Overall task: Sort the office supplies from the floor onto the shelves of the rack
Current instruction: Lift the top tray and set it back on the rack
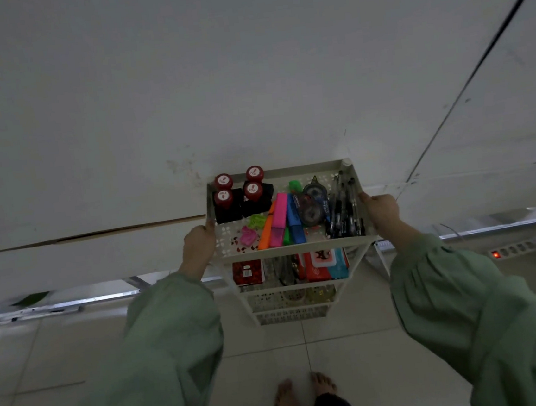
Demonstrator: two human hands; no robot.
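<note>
**Rack loaded, both hands on the top shelf**

I see the rack (293, 249) standing against the wall, directly ahead of me. Its top shelf carries four red-capped stamps (240, 192) at the back left, a bundle of highlighters (282, 223) in the middle, correction tape (314, 204) and a row of dark pens (343, 209) along the right side. The shelf below holds a red packet (247, 272) and other packs; the lower tiers are too dim to read.

My left hand (198, 243) grips the left rim of the top shelf, and my right hand (381, 212) grips the right rim, fingers curled over the edges.

I judge the sorting nearly or fully done: no supplies show on the floor tiles (342, 353) in view.

The wall closes off the back. A power strip (513, 249) and its cord lie to the right; the tiles toward me look free for moving.
</note>
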